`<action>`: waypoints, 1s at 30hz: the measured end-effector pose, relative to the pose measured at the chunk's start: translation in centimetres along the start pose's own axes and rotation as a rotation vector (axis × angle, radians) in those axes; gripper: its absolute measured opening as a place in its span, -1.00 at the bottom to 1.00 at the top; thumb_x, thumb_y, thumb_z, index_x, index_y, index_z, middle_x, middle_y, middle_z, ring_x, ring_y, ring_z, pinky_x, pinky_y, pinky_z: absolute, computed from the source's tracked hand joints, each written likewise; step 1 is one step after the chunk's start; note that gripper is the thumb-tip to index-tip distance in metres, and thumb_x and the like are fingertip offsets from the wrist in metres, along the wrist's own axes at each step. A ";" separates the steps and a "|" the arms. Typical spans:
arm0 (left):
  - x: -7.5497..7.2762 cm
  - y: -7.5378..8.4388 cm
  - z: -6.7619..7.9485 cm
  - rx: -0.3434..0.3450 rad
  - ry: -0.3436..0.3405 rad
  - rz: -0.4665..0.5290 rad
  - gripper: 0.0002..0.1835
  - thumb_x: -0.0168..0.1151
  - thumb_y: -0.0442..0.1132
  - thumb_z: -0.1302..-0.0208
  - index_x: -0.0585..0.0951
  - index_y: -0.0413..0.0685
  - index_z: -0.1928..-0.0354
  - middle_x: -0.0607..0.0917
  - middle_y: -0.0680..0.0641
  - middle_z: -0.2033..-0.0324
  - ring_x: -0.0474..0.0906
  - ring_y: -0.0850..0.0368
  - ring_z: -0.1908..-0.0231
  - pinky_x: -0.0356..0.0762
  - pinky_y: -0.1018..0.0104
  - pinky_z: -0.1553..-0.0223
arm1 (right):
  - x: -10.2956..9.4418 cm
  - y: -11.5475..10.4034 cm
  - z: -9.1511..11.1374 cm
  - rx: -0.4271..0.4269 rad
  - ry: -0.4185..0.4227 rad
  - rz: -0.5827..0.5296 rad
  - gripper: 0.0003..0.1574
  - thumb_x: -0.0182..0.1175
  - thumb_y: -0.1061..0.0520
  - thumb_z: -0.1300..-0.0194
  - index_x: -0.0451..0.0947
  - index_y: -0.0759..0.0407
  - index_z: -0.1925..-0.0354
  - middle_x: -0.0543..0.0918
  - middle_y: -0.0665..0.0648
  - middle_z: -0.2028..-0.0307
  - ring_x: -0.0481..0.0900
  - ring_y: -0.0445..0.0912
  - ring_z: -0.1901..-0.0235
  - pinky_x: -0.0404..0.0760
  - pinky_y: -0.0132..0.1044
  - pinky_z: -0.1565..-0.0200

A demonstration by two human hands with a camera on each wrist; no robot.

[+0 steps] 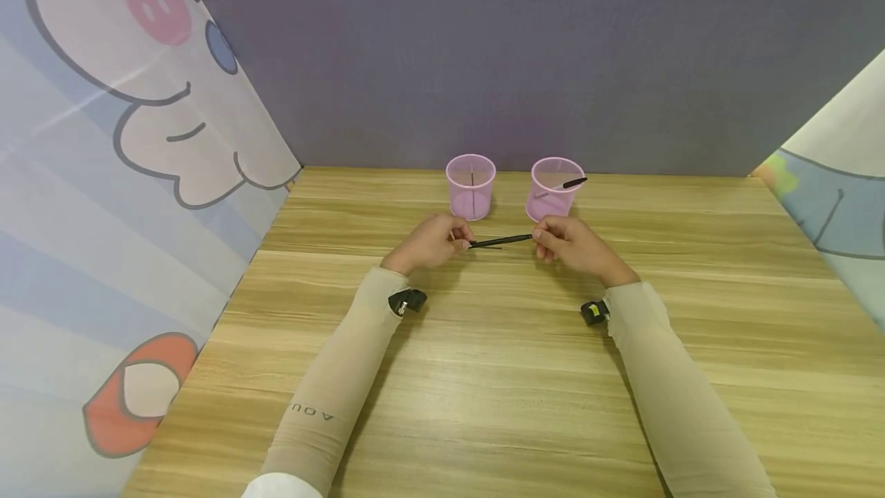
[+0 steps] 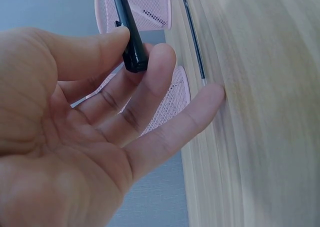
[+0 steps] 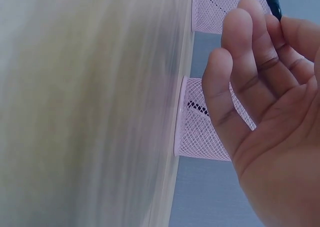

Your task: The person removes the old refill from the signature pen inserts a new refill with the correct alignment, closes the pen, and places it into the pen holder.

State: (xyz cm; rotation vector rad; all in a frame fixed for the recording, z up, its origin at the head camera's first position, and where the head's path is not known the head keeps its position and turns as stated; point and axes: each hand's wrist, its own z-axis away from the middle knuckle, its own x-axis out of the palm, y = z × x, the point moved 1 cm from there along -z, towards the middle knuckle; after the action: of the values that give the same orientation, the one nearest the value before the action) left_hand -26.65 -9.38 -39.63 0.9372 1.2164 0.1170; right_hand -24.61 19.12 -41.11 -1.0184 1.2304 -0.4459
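A black pen (image 1: 503, 240) is held crosswise between the two hands, just in front of two cups. The left hand (image 1: 434, 243) pinches its blunt end with the thumb and fingers; in the left wrist view a clip shows beside the thumb on the pen barrel (image 2: 129, 37). At the other, tapered end, the right hand (image 1: 570, 243) pinches the pen (image 3: 271, 1) between thumb and index finger, its other fingers loosely bent. Below the pen, a thin dark pen refill (image 2: 194, 34) lies on the table, close to the left hand's little fingertip.
Two pink mesh pen cups stand near the back wall. Inside the left cup (image 1: 471, 206) is a thin dark stick; a pen with a black end (image 1: 575, 183) leans out of the right cup (image 1: 546, 210). The wooden table (image 1: 484, 375) meets a grey wall (image 1: 484, 60) behind.
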 end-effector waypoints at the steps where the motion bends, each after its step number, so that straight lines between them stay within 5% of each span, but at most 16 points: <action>1: 0.0 0.0 0.0 0.001 0.000 0.000 -0.90 0.22 -0.35 -0.45 0.70 -0.12 0.13 0.70 -0.07 0.29 0.65 0.16 0.33 0.60 0.35 0.24 | 0.0 0.0 0.0 0.003 0.000 0.000 -0.70 0.02 0.15 -0.60 0.55 0.37 0.15 0.68 0.27 0.37 0.64 0.07 0.42 0.63 -0.23 0.39; 11: 0.0 0.1 0.0 -0.010 0.001 0.002 -0.90 0.21 -0.34 -0.45 0.69 -0.11 0.13 0.70 -0.07 0.28 0.66 0.15 0.32 0.60 0.34 0.23 | -0.1 0.0 0.0 0.018 0.010 -0.026 -0.69 0.07 0.11 -0.58 0.54 0.38 0.12 0.67 0.29 0.38 0.65 0.06 0.42 0.65 -0.22 0.39; 30: 0.0 0.0 -0.1 0.001 0.004 0.004 -0.90 0.23 -0.35 -0.44 0.71 -0.11 0.14 0.71 -0.06 0.30 0.65 0.15 0.33 0.60 0.32 0.22 | 0.0 0.0 -0.2 -0.026 0.024 -0.066 -0.86 0.16 0.36 -0.44 0.52 0.45 0.08 0.66 0.29 0.40 0.64 0.03 0.47 0.68 -0.21 0.42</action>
State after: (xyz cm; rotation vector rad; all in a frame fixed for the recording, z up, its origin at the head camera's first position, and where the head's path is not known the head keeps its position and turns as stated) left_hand -26.75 -9.34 -39.68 0.9404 1.2181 0.1211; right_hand -24.82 19.03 -41.12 -1.0812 1.2292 -0.4953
